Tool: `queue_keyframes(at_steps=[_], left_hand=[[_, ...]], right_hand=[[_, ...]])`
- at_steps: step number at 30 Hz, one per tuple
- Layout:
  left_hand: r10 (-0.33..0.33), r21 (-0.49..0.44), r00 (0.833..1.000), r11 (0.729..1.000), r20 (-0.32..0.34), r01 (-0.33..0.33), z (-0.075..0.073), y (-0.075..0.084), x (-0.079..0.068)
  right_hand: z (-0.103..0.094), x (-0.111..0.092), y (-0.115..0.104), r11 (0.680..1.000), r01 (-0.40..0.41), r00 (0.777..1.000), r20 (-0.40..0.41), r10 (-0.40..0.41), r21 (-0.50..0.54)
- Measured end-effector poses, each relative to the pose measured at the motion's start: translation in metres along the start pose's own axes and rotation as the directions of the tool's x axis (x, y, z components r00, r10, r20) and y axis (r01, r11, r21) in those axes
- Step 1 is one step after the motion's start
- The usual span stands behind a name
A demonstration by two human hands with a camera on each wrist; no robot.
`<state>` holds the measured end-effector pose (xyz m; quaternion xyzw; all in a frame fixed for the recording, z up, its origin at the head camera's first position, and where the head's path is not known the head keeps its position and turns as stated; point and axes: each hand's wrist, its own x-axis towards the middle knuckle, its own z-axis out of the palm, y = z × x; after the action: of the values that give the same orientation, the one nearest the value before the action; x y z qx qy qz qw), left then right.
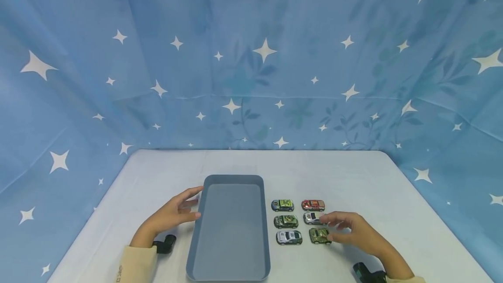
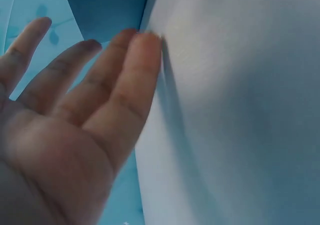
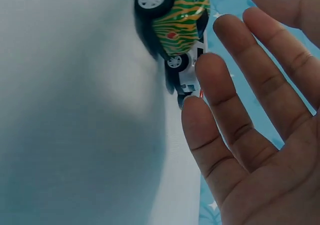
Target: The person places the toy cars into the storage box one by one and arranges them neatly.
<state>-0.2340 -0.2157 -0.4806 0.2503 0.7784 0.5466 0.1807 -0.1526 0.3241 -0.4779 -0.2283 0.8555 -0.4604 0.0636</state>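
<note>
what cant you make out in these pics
- Head view: right end of the middle silver car in the right column, covered by the right hand.
- Head view: print on the left sleeve, too small to read.
- Right wrist view: top of the striped car, cut off by the upper edge.
- Left wrist view: part of the left hand, cut off by the left edge.

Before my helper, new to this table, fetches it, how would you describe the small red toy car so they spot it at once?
Find the blue-grey rectangular tray, then look right in the head view to six small toy cars in two columns of three. The small red toy car is farthest back in the right-hand column. Only its body is mostly red.
</note>
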Motion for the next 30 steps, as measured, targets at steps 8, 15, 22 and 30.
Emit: queue_keyframes(at_steps=[8, 15, 22, 30], left_hand=[[-0.027, -0.049, 0.996, 0.998, 0.081, 0.031, 0.002, -0.016, -0.003], [-0.019, -0.048, 0.995, 0.999, 0.097, 0.023, 0.005, -0.023, -0.006], [-0.027, -0.062, 0.993, 0.997, 0.113, 0.034, 0.002, -0.019, -0.007], [-0.043, -0.058, 0.995, 0.997, 0.087, 0.049, 0.002, -0.008, -0.005]], right_hand=[[0.009, -0.007, 0.004, 0.989, -0.142, 0.989, 0.026, 0.143, -0.031], [0.012, -0.007, 0.007, 0.991, -0.119, 0.993, 0.017, 0.120, -0.062], [0.011, -0.002, 0.008, 0.979, -0.167, 0.985, 0.023, 0.171, -0.117], [0.010, 0.004, 0.007, 0.982, -0.129, 0.991, 0.018, 0.132, -0.135]])
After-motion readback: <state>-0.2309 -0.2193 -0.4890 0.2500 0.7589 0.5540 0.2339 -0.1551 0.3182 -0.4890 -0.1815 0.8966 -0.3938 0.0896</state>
